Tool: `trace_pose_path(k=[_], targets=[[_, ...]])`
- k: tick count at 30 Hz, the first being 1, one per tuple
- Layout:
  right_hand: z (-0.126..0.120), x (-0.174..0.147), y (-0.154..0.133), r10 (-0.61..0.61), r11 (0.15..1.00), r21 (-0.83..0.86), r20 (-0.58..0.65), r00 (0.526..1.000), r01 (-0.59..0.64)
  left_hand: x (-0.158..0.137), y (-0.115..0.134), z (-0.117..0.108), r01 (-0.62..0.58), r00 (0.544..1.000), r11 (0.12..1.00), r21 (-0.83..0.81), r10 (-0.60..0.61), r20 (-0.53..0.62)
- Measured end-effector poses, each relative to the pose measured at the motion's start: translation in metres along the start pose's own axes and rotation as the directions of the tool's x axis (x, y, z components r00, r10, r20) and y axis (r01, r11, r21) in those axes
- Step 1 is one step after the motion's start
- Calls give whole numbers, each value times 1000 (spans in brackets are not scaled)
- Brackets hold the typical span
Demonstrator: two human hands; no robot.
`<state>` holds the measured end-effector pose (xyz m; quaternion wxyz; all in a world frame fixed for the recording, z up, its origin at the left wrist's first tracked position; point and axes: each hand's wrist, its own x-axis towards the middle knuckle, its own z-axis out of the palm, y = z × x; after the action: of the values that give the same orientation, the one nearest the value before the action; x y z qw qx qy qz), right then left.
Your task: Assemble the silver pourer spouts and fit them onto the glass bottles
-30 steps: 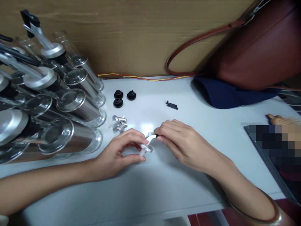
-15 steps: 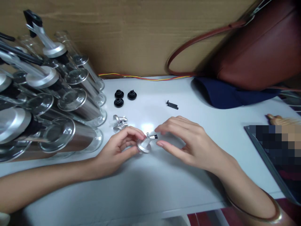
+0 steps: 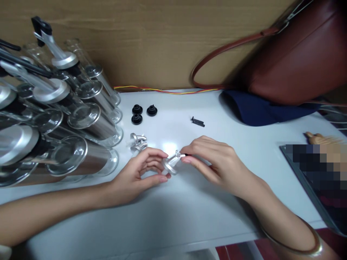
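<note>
A silver bottle pourer (image 3: 171, 166) with a round cap and a small angled spout is held just above the table. My right hand (image 3: 217, 159) pinches the tip of its spout between thumb and fingers. My left hand (image 3: 143, 168) curves around the cap side, thumb and fingers apart; whether a fingertip touches the cap is unclear. Just beyond the left hand lie more silver pourers (image 3: 138, 138). Several black ribbed stoppers (image 3: 137, 118) sit farther back. Toward the right, small black strips (image 3: 197, 122) lie on the white table (image 3: 151, 220).
Glass bottles with metal sleeves (image 3: 93, 151) crowd the left side, some topped with pourers. A brown bag (image 3: 295, 57) and dark blue cloth (image 3: 252, 108) occupy the back right. Cardboard (image 3: 151, 43) stands behind a red and yellow wire (image 3: 173, 93). A dark-edged object (image 3: 303, 180) lies right.
My right hand has closed on the spout tip. My left fingers have spread from their pinch on the cap, and the pourer has shifted slightly right.
</note>
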<state>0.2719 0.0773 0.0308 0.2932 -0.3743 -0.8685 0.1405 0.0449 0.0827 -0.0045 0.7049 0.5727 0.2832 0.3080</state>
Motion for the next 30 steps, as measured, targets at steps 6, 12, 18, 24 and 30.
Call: trace_pose_path(k=[6,12,18,24,30], targets=[[-1,0,-1,28,1000,1,27,999,-28,0,-2,0,-40,997,999,25,41,-61],[-2,0,-3,39,997,58,72,997,-43,-1,-5,-1,-72,992,996,47,77,-96],[1,0,-3,60,994,80,92,994,-68,-2,-6,-2,-57,991,995,88,67,-116],[-2,1,-5,81,988,120,114,990,-94,-1,-5,-1,-38,991,994,104,51,-125],[-3,1,-7,120,972,180,158,980,-148,-2,-5,-2,-125,981,973,196,151,-124]])
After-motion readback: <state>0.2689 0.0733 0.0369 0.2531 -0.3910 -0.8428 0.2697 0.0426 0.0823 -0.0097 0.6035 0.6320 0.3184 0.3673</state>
